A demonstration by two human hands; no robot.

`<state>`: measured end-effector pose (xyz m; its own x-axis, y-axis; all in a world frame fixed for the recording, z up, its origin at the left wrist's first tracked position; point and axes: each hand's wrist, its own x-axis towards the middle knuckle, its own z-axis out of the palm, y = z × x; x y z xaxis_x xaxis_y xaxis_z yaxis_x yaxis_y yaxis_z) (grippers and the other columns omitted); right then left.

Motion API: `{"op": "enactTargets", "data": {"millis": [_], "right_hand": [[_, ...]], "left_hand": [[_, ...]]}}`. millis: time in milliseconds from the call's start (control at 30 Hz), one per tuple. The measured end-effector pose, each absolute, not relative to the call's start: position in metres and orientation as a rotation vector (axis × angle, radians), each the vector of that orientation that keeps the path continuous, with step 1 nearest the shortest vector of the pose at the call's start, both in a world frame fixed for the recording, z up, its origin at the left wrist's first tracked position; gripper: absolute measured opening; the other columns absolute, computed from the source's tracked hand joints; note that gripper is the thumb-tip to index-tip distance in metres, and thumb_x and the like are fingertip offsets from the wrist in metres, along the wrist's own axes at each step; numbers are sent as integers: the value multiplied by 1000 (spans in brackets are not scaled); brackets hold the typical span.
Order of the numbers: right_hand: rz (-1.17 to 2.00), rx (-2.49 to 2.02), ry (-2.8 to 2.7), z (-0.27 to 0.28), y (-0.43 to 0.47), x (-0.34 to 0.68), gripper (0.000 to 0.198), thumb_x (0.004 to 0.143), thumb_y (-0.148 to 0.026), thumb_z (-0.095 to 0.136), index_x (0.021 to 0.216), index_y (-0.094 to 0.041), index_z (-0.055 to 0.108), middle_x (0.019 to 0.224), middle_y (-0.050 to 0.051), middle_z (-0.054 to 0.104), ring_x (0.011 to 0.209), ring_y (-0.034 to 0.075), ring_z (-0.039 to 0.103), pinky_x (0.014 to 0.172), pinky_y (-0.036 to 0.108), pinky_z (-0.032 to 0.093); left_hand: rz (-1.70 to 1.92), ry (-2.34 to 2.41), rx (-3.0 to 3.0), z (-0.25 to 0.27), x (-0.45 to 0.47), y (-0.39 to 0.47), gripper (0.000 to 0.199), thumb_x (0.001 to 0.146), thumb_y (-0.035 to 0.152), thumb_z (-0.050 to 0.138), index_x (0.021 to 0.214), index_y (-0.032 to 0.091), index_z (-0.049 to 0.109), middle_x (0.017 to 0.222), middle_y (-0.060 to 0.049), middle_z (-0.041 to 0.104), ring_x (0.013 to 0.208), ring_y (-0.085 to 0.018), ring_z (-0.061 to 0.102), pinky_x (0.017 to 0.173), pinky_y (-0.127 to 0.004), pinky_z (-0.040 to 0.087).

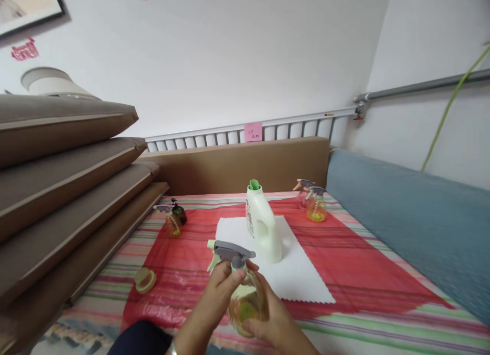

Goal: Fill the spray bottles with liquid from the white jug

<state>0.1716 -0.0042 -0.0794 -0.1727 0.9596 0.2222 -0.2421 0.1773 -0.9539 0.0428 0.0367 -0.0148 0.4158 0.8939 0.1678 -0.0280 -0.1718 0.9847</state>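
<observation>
In front of me is a clear spray bottle (248, 296) with a grey and pale green trigger head and some yellowish liquid inside. My left hand (220, 288) is closed around its neck, just below the trigger head. My right hand (272, 316) wraps the body from the right, its thumb low on the front. Just beyond stands a pale green jug (270, 232) with a handle and an open green mouth, on a white scalloped mat (306, 278). A yellowish cap (145, 280) lies to the left on the red sheet.
Two more spray bottles (317, 208) stand at the back right. Another spray bottle (173, 223) and a dark bottle (179, 212) are at the back left. Stacked brown cushions (69, 191) rise on the left; a blue padded side (409, 222) borders the right.
</observation>
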Motion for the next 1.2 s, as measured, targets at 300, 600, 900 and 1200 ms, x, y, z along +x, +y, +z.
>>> {"op": "enactTargets", "data": {"millis": [300, 600, 900, 1200], "right_hand": [[858, -1211, -1188, -104, 5, 152, 77, 56, -27, 71, 124, -22, 36, 120, 11, 52, 104, 26, 55, 89, 40, 45], [1180, -1105, -1004, -101, 4, 143, 85, 53, -40, 75, 125, -24, 33, 108, 9, 58, 81, 24, 62, 68, 39, 51], [1600, -725, -1053, -86, -15, 167, 81, 50, -42, 77, 123, -27, 46, 105, 5, 58, 101, 26, 56, 83, 37, 44], [1358, -1025, -1180, -98, -5, 159, 76, 52, -25, 70, 122, -25, 40, 106, 5, 54, 95, 23, 56, 84, 37, 41]], "left_hand": [[1259, 1070, 1473, -28, 50, 23, 41, 78, 41, 56, 111, 18, 59, 125, -9, 56, 127, -26, 38, 109, -39, 20], [1307, 1196, 1636, -47, 48, 22, 47, 77, 36, 58, 120, 17, 54, 134, -12, 48, 132, -29, 30, 111, -41, 16], [1043, 639, 1243, -36, 12, 35, 52, 80, 49, 51, 121, 17, 55, 128, -14, 55, 122, -29, 45, 102, -43, 32], [1181, 710, 1213, -24, 27, 39, 34, 62, 35, 74, 88, 15, 65, 89, -7, 68, 89, -25, 62, 83, -37, 45]]}}
